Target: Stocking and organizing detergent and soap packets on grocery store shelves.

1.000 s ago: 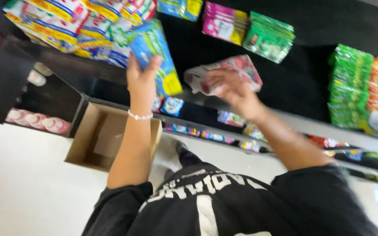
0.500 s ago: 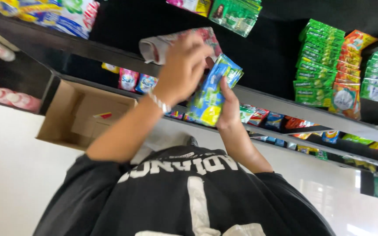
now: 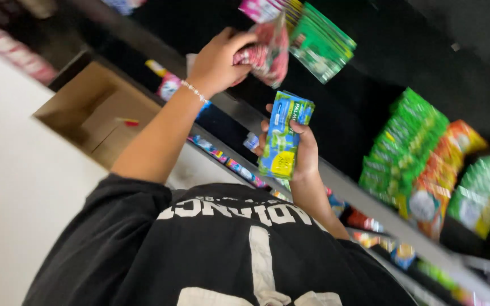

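My left hand (image 3: 219, 62), a bead bracelet on its wrist, is raised and shut on a bunch of pink-and-white packets (image 3: 267, 54), held up against the dark shelf back. Below it my right hand (image 3: 304, 156) grips a stack of blue-and-green sachet packs (image 3: 283, 136) from behind, upright in front of the shelf edge (image 3: 358, 192). The two hands are a little apart and the two bundles do not touch.
An open cardboard box (image 3: 94, 113) sits low at the left. Green packets (image 3: 319, 39) hang above, with green (image 3: 409, 141) and orange (image 3: 443, 170) packs in rows at the right. Small goods line the lower shelf. My black shirt fills the bottom.
The bundles have changed hands: the blue-green packs went from my left hand to my right, the pink packets from right to left. My left hand has risen.
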